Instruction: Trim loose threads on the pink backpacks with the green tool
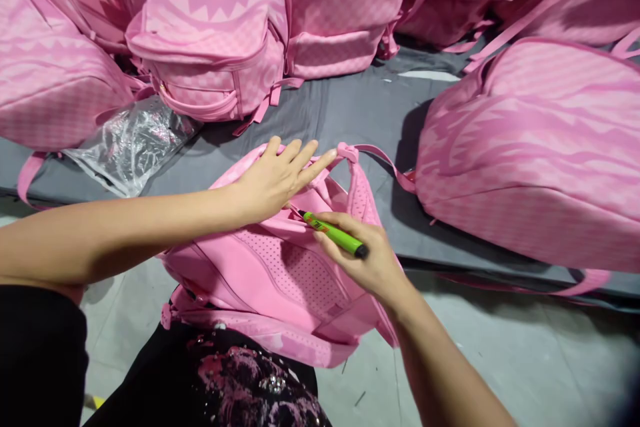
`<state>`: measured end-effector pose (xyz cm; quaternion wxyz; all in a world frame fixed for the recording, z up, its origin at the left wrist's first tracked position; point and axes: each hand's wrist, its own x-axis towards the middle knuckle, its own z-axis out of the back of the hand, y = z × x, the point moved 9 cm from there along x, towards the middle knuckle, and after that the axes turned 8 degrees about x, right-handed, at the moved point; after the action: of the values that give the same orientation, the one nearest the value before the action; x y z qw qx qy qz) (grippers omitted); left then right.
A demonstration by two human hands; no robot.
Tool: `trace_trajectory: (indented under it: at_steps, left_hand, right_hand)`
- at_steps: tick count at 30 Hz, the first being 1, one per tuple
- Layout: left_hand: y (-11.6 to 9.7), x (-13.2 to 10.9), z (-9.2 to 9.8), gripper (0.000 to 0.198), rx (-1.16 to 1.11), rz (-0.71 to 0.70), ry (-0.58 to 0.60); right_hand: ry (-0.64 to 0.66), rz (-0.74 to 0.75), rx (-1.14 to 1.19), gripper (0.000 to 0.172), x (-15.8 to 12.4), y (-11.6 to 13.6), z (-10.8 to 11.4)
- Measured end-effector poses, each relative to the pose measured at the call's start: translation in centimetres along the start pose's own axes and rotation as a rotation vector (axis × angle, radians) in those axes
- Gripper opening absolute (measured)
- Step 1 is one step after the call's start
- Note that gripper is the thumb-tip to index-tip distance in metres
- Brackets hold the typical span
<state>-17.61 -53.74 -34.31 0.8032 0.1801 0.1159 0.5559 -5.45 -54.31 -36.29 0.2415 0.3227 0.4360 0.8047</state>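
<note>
A pink backpack rests against my lap and the table edge, its dotted mesh back panel facing up toward me. My left hand lies on its upper part with the fingers stretched out. Between the fingers of my right hand is a green marker pen with a black end. Its dark tip points left, at the folds near the top of the backpack; I cannot tell whether it touches the fabric. A shoulder strap loops up beside my right hand.
Several pink patterned backpacks, one of them upright, crowd the back of the grey-covered table. Another large backpack lies at the right. A clear plastic bag sits at the left. Below the table edge shows the pale floor.
</note>
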Motion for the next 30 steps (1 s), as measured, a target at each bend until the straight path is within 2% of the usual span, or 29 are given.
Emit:
trace_trajectory:
  at_steps: [3, 7, 11, 19, 24, 26, 30]
  left_hand:
    - [0.2, 0.2, -0.3, 0.094, -0.005, 0.011, 0.01]
    - [0.6, 0.8, -0.9, 0.085, -0.028, 0.048, 0.048]
    - [1.0, 1.5, -1.2, 0.077, -0.065, 0.075, 0.055]
    - [1.1, 1.9, -1.5, 0.08, -0.098, 0.046, 0.055]
    - [0.3, 2.3, -0.8, 0.078, -0.095, -0.015, -0.058]
    - [0.1, 2.7, -1.0, 0.084, -0.085, -0.011, -0.045]
    - [0.2, 3.1, -1.9, 0.104, -0.104, 0.027, 0.031]
  right_hand:
    - [0.14, -0.079, 0.023, 0.024, 1.5, -0.2, 0.0]
    - [0.251, -0.025, -0.138, 0.019, 2.7, 0.2, -1.3]
    - [0.209, 0.088, -0.298, 0.023, 2.3, 0.6, -1.6]
    - [0.157, 0.118, -0.282, 0.025, 1.8, -0.1, -0.9]
    - [0.141, 0.126, -0.264, 0.022, 2.2, -0.2, -0.8]
    - [0.159, 0.102, -0.261, 0.019, 2.5, -0.3, -0.5]
    - [0.29, 0.05, -0.237, 0.017, 3.1, -0.7, 0.0]
